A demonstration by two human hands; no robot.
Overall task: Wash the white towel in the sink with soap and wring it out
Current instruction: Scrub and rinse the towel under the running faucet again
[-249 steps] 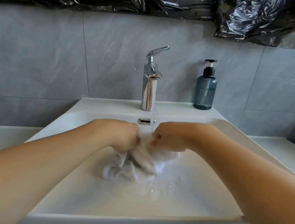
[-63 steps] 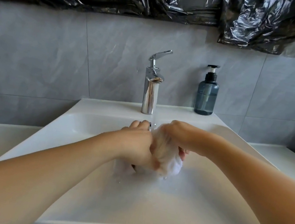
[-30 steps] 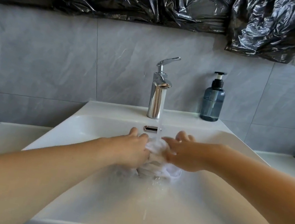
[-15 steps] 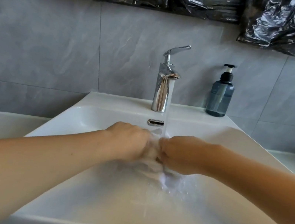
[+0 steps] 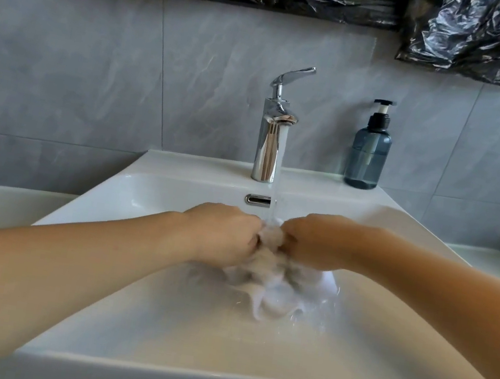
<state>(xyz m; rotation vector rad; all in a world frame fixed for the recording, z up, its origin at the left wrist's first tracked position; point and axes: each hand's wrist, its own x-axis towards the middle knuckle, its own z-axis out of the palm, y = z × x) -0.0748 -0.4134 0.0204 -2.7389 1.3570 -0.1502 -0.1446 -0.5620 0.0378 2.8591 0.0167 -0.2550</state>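
Left hand [image 5: 223, 234] and right hand [image 5: 316, 241] each fisted around bunched white towel [image 5: 273, 279], knuckles near-touching under tap [image 5: 274, 127] stream. Towel sags from both fists to sink [image 5: 153, 322] floor, mid-basin; open basin toward near rim. Crumpled; long axis indeterminate.

White towel [image 5: 273, 279], wet and bunched into a crumpled wad, sits mid-basin in the white sink [image 5: 155, 312], directly under the running stream from the tap at 12 o'clock. Its top is gathered up; loose folds spill down toward 5 o'clock onto the basin floor. Soap bottle [image 5: 368, 156], dark blue-grey with a black pump, stands upright on the sink's back ledge at 1 o'clock, well apart from the towel.
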